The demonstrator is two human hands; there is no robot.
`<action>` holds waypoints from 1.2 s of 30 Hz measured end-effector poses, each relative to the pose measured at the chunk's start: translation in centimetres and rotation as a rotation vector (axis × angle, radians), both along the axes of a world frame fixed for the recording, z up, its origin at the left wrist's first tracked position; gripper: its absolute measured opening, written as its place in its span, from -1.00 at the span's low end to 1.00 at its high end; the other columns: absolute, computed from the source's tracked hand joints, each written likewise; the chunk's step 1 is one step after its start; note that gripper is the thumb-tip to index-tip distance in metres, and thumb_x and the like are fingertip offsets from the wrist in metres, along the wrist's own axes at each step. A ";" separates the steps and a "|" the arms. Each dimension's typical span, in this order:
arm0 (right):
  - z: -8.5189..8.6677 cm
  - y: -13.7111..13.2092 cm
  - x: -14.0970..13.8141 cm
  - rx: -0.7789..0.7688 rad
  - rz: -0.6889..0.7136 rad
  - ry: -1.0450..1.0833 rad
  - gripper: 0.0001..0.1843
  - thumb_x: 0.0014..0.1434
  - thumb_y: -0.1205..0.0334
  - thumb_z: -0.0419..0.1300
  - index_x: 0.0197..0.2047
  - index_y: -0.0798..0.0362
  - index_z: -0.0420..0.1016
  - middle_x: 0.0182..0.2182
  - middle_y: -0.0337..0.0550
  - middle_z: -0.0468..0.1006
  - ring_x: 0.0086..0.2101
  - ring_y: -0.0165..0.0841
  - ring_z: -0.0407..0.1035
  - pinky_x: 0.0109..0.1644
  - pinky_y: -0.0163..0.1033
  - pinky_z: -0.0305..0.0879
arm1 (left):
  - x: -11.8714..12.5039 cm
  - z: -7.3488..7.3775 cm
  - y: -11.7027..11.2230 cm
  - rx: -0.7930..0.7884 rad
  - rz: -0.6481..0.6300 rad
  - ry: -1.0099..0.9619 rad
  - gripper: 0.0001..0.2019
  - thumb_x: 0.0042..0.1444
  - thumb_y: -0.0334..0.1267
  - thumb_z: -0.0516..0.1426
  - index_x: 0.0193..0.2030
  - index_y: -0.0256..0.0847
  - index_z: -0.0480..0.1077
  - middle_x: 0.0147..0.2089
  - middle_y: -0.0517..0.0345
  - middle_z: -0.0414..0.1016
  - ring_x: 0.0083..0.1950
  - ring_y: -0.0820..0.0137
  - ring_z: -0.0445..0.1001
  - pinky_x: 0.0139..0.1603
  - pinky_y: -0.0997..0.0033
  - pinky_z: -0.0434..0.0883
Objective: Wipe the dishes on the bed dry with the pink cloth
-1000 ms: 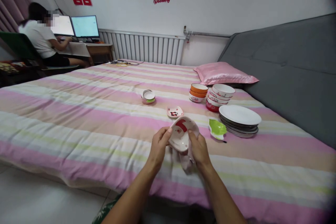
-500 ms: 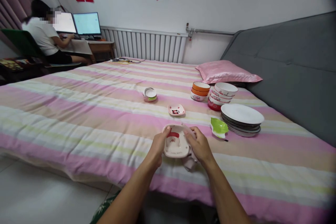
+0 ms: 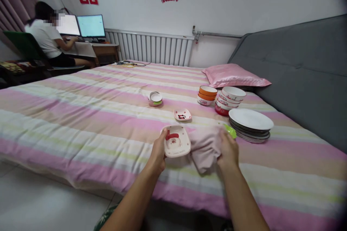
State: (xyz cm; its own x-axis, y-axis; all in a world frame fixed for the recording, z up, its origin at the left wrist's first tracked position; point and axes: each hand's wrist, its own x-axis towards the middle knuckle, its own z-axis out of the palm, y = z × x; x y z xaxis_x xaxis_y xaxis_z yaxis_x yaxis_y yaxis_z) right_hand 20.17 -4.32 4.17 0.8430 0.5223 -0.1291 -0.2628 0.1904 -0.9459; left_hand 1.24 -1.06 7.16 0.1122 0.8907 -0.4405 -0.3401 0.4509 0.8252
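My left hand (image 3: pixel 158 151) grips the near left edge of a small white dish (image 3: pixel 176 140) with a red picture inside, held level above the striped bedspread (image 3: pixel 81 122). To its right, my right hand (image 3: pixel 229 148) is closed on a bunched pink cloth (image 3: pixel 204 147), now apart from the dish. A green leaf-shaped dish (image 3: pixel 230 130) shows just behind my right hand, mostly hidden by it. Another small white dish (image 3: pixel 182 115) with a red and black picture lies flat a little farther on.
A stack of white plates (image 3: pixel 251 124) sits at the right, with stacked bowls (image 3: pixel 230 99) and orange bowls (image 3: pixel 207 95) behind. A small pile of dishes (image 3: pixel 155 98) lies mid-bed. A pink pillow (image 3: pixel 234 74) and grey headboard (image 3: pixel 300 68) are right. A person (image 3: pixel 46 41) sits at monitors far left.
The dish was held tilted between both hands with the cloth against it. It has been levelled; my right hand has drawn away to the right with the cloth, leaving the dish in my left hand.
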 end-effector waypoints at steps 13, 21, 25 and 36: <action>-0.7 -0.2 -4.1 0.010 0.058 -0.815 -0.56 0.21 0.13 0.01 0.12 0.06 0.38 -0.07 -0.03 0.53 -0.18 -0.30 0.44 -0.08 -0.20 0.32 | 0.3 -0.8 0.2 0.043 -0.007 0.007 -0.55 -0.02 0.05 0.17 -0.11 -0.27 0.47 -0.24 -0.05 0.57 -0.33 0.25 0.53 -0.45 0.37 0.43; -1.4 -1.1 -9.0 -0.034 0.340 -1.386 -0.61 0.28 0.31 -0.06 0.12 0.06 0.38 -0.04 -0.07 0.53 -0.06 -0.29 0.41 0.01 -0.20 0.31 | 0.8 -2.4 0.2 0.214 -0.031 -0.040 -0.55 -0.02 0.07 0.16 -0.15 -0.27 0.50 -0.20 0.02 0.56 -0.20 0.30 0.48 -0.22 0.41 0.37; -2.0 -0.9 -9.6 -0.081 0.450 -1.383 -0.58 0.29 0.32 -0.09 0.17 0.08 0.31 0.01 -0.06 0.49 -0.01 -0.29 0.39 0.04 -0.20 0.30 | 1.1 -2.6 0.0 0.298 -0.058 -0.097 -0.58 0.01 0.06 0.14 -0.17 -0.25 0.49 -0.18 0.04 0.56 -0.13 0.30 0.46 -0.12 0.41 0.35; -0.4 -1.9 -9.5 0.019 0.717 -1.374 -0.53 0.30 0.27 -0.11 0.25 0.06 0.17 0.16 -0.11 0.33 0.16 -0.36 0.20 0.22 -0.18 0.16 | 0.8 -1.6 -0.6 0.272 -0.076 -0.190 -0.56 0.08 0.04 0.09 -0.09 -0.27 0.49 -0.07 0.02 0.54 0.05 0.25 0.41 0.11 0.34 0.25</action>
State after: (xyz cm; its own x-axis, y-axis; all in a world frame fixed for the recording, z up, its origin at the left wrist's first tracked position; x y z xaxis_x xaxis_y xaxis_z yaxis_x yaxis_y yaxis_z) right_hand 10.68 -6.17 3.75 -0.1156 0.8471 0.5187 0.7372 0.4232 -0.5267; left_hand 2.02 -1.63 5.59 0.2402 0.9586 -0.1527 -0.4732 0.2530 0.8439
